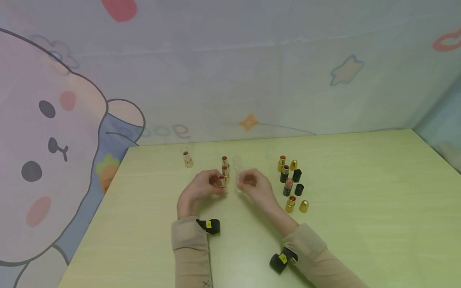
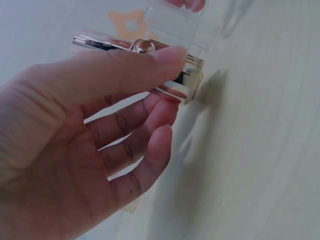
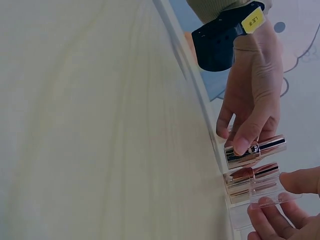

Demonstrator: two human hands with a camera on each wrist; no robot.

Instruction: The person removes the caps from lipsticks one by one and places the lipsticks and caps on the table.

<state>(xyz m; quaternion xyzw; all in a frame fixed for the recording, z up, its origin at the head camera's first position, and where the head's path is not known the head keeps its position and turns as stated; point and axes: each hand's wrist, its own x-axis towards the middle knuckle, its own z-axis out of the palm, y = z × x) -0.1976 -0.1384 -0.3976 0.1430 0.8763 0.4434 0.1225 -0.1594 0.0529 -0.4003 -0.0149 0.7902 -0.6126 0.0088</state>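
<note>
Between the thumb and fingers of my left hand [image 1: 201,187] is a gold lipstick tube [image 1: 221,182], upright, its red tip on top and its base close to the table. Two more gold lipsticks [image 1: 225,161] stand in a row just behind it. My right hand [image 1: 258,189] pinches a clear cap [image 3: 264,194] between thumb and fingers, a short way right of the row. Another clear cap [image 1: 236,160] stands behind the right fingers. In the left wrist view the held lipstick [image 2: 194,64] lies under my thumb, with the clear plastic [image 2: 175,24] beyond it.
At the back left stands a gold lipstick with a clear cap over it [image 1: 187,158]. To the right, several uncapped lipsticks [image 1: 284,175] in black and gold form a column, with black and gold caps [image 1: 297,175] beside them. A printed cloth [image 1: 223,80] hangs behind the table [image 1: 360,208].
</note>
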